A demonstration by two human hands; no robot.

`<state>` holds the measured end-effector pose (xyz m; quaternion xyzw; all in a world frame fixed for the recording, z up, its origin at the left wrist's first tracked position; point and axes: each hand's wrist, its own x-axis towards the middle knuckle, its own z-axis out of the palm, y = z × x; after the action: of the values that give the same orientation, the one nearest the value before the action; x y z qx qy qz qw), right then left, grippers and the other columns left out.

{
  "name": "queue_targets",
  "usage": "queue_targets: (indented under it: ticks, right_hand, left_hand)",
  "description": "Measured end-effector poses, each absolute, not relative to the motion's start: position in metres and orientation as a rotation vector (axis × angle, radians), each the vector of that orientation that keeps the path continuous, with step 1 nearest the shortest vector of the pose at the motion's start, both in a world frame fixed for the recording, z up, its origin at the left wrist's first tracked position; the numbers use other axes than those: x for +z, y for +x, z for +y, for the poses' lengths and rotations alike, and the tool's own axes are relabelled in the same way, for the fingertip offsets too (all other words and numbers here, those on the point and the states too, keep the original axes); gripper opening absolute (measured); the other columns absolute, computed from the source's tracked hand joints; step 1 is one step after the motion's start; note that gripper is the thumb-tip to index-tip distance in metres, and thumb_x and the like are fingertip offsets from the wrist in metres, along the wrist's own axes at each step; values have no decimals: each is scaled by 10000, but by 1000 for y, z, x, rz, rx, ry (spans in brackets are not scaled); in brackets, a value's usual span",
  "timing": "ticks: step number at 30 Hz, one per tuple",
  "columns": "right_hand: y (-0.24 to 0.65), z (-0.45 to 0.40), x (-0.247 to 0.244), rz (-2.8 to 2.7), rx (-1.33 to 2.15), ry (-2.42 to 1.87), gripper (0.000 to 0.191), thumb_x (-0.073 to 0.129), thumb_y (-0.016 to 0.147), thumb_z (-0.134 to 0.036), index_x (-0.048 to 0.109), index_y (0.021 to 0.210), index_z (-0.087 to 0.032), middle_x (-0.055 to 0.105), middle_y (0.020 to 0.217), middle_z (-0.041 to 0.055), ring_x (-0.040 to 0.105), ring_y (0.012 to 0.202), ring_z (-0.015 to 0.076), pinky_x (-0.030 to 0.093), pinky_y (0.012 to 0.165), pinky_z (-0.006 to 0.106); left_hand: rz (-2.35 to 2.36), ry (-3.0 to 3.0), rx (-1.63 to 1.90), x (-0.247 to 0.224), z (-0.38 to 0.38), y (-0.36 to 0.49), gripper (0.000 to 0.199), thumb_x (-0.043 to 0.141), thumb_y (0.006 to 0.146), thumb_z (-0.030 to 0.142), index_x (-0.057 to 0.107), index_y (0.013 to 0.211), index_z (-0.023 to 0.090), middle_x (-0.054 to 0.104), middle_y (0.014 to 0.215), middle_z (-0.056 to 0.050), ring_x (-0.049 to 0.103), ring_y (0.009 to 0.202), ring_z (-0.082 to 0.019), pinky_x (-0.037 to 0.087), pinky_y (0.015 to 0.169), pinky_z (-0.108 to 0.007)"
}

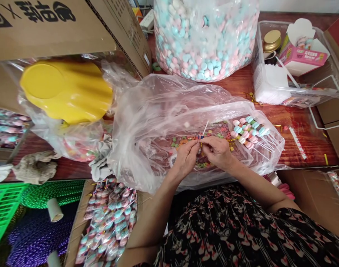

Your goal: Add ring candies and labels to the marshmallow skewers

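Observation:
My left hand [186,155] and my right hand [217,151] meet fingertip to fingertip over a spread-out clear plastic bag [169,94]. Both are closed in a pinch. A thin white stick [205,128] sticks up from between the fingers, with a small dark blue bit at its lower end; the fingers hide the rest, and what the right fingertips pinch is too small to tell. Under the hands, small coloured candy rings [183,141] lie scattered on the plastic. To the right rests a pile of marshmallow candy skewers [248,130] in pink, blue and white on white sticks.
Behind stands a big bag of pastel candies [205,40]. A clear plastic bin [269,87] with a jar and pink box is back right. At left are a yellow container [66,91], a cardboard box [47,33] and a cloth [36,167]. Wrapped skewers [110,218] fill a box below.

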<state>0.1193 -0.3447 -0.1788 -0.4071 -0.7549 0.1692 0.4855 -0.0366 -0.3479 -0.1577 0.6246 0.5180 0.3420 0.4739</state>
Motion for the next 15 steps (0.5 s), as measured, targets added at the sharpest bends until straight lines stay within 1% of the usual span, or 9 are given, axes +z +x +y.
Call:
queue_targets:
  ticks: [4,7,11,13,15]
  right_hand:
    - [123,-341,-178,-1868,425,-929,186,531,892,-115,693,895,-206,700,856,55,639,780,149,534,718,280]
    - [126,-340,-177,-1863,494,-915,188,518,897,-113,682,865,-199,695,880,68,629,804,159,531,741,302]
    - [129,-344,-173,-1671,758,-961,140,540,880,-129,659,875,-203,699,838,38,647,791,155,537,773,315]
    - [132,-347,-169,-1488,923,-971,100,562,872,-146,640,861,-208,707,817,16,669,777,151,549,774,314]
    - [134,-348,-165,-1375,999,-939,86,583,858,-152,618,806,-210,710,789,1,679,755,149,555,761,310]
  left_hand:
    - [1254,1451,865,-158,-348,-36,267,493,862,371,612,742,164,524,689,11,443,669,-132,376,661,-252]
    - [1218,1301,867,-162,-349,-37,266,555,824,399,628,724,163,521,676,14,436,647,-125,378,637,-246]
    - [1201,1071,873,-171,-348,-41,272,635,767,434,669,742,165,554,676,10,475,619,-124,400,603,-245]
    - [1240,1065,884,-172,-348,-42,266,641,761,427,680,738,165,565,666,8,478,606,-123,393,589,-244]
    - [1280,1136,899,-171,-348,-40,250,637,763,405,675,707,164,561,647,11,470,606,-119,383,597,-241]
